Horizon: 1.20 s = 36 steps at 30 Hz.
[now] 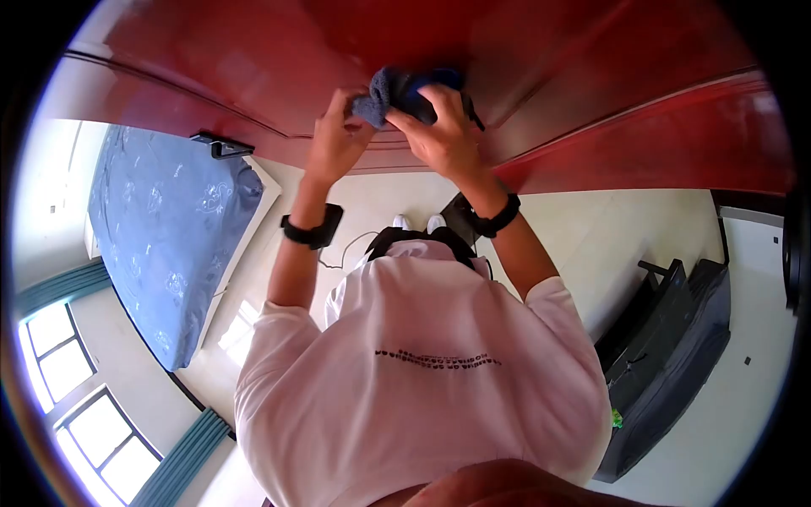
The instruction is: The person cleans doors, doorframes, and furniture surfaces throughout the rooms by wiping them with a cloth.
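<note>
Grey cloth point(372, 103) is being worked against red panelling point(279, 51). The right hand's point(446, 139) fingers are spread apart; whether it is clamped by the left hand point(340, 139) cannot be told. Shirt point(422, 380) lettering is seen upside down, too blurred to be read.

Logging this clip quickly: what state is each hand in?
Left hand: fingertips closed on grey cloth.
Right hand: thumb at the cloth, fingers by dark-blue item; grip can't be told.
</note>
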Available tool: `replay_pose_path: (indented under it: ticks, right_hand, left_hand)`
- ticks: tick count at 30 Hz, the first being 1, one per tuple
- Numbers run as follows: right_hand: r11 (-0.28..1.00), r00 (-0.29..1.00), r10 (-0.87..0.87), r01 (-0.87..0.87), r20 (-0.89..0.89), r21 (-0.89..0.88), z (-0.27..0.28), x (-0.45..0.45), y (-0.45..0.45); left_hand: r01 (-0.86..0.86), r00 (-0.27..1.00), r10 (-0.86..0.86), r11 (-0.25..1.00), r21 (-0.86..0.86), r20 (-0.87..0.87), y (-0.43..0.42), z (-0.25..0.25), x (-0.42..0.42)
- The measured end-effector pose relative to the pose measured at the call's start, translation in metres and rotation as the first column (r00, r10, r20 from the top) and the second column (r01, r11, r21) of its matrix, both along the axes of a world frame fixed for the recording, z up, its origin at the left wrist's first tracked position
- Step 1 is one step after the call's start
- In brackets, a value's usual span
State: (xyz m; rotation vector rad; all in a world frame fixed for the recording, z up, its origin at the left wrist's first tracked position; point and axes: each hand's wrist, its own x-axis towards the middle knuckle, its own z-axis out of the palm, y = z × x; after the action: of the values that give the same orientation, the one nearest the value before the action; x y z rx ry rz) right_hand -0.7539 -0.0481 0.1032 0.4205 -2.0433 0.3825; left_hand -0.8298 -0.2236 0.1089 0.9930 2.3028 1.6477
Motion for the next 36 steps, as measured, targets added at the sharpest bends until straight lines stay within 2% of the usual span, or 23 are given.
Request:
replay_pose_path:
  ticks: [2,3,5,8,9,11,13,15,17,19,20,22,23,25,27,28,29,30,31,32,33,35,36]
  right_hand:
    - [0.998,0.997,-0.048,0.046,0.067,0.033,-0.009,-0.010,-0.004]
    - [0.993,0.987,-0.098,0.088,0.131,0.076,-0.015,-0.014,-0.005]
    - [0.997,0.969,-0.072,0.064,0.237,0.040,-0.039,-0.015,-0.013]
    - [0.997,0.840,0.072,-0.054,0.538,-0.049,-0.089,-0.010,-0.033]
    - [0.997,0.846,0.078,-0.068,0.527,-0.038,-0.100,-0.005,-0.042]
    - [0.986,0.745,0.163,-0.132,0.646,-0.098,-0.105,-0.001,-0.056]
    - [0.976,0.762,0.215,-0.180,0.611,-0.119,-0.094,0.002,-0.063]
    - [0.963,0.768,0.270,-0.228,0.580,-0.146,-0.077,-0.001,-0.069]
    - [0.905,0.843,0.398,-0.297,0.361,-0.305,-0.060,-0.013,-0.075]
    - [0.901,0.836,0.402,-0.289,0.374,-0.323,-0.057,-0.033,-0.080]
    - [0.887,0.858,0.393,-0.258,0.331,-0.384,-0.048,-0.037,-0.082]
    - [0.850,0.891,0.367,-0.204,0.268,-0.486,-0.045,-0.050,-0.085]
    - [0.852,0.890,0.370,-0.211,0.266,-0.479,-0.047,-0.050,-0.086]
    - [0.886,0.788,0.240,0.061,0.567,-0.460,-0.053,-0.050,-0.089]
    - [0.923,0.733,0.130,0.156,0.667,-0.351,-0.093,-0.055,-0.088]
    - [0.941,0.655,0.015,0.247,0.756,-0.232,-0.111,-0.054,-0.087]
    - [0.939,0.652,0.008,0.256,0.758,-0.230,-0.118,-0.054,-0.081]
    - [0.887,0.392,0.291,0.230,0.873,-0.399,-0.123,-0.050,-0.071]
    - [0.792,0.091,0.548,0.262,0.831,-0.551,-0.126,-0.046,-0.063]
    - [0.757,0.104,0.580,0.299,0.808,-0.581,-0.130,-0.041,-0.059]
    - [0.759,0.109,0.573,0.305,0.813,-0.575,-0.133,-0.041,-0.054]
    - [0.739,0.330,0.576,0.180,0.748,-0.649,-0.140,-0.038,-0.048]
    - [0.739,0.330,0.572,0.190,0.751,-0.646,-0.125,-0.035,-0.049]
  left_hand:
    - [-0.219,0.973,0.229,0.926,0.308,0.001,0.005,-0.022,0.001]
    - [-0.218,0.973,0.229,0.925,0.310,0.001,0.005,-0.037,-0.005]
    - [-0.275,0.961,0.247,0.802,0.531,0.124,0.005,-0.077,-0.013]
    - [-0.374,0.926,0.307,0.815,0.442,0.218,-0.011,-0.138,-0.014]
    - [-0.378,0.925,0.317,0.806,0.455,0.208,-0.017,-0.153,-0.014]
    - [-0.484,0.803,0.150,0.729,0.484,0.577,-0.026,-0.162,-0.013]
    - [-0.548,0.763,0.114,0.634,0.545,0.636,-0.029,-0.157,-0.015]
    - [-0.550,0.806,0.082,0.467,0.692,0.586,-0.034,-0.144,-0.024]
    - [-0.558,0.819,0.164,0.446,0.699,0.550,-0.041,-0.111,-0.030]
    - [-0.520,0.838,0.423,0.430,0.738,0.344,-0.046,-0.072,-0.041]
    - [-0.522,0.837,0.422,0.429,0.737,0.348,-0.047,-0.050,-0.044]
    - [-0.362,0.806,0.592,0.527,0.769,-0.027,-0.048,-0.017,-0.050]
    - [-0.362,0.802,0.596,0.521,0.773,-0.026,-0.046,-0.022,-0.055]
    - [-0.559,0.582,0.780,0.591,0.582,-0.233,-0.044,-0.052,-0.068]
    - [-0.603,0.577,0.802,0.547,0.580,-0.157,-0.036,-0.093,-0.072]
    - [-0.748,0.516,0.856,0.460,0.478,-0.016,-0.034,-0.124,-0.076]
    - [-0.864,0.428,0.897,0.368,0.344,0.114,-0.031,-0.150,-0.078]
    - [-0.864,0.434,0.893,0.374,0.337,0.121,-0.026,-0.168,-0.076]
    - [-0.924,0.380,0.697,0.305,0.228,0.608,-0.020,-0.181,-0.075]
    - [-0.951,0.189,0.324,0.295,0.091,0.927,-0.014,-0.187,-0.075]
    - [-0.949,0.192,0.315,0.302,0.093,0.930,-0.012,-0.192,-0.077]
    - [-0.889,0.093,0.052,0.454,0.060,0.994,-0.020,-0.201,-0.082]
    - [-0.821,0.180,0.020,0.555,0.139,0.983,-0.027,-0.190,-0.081]
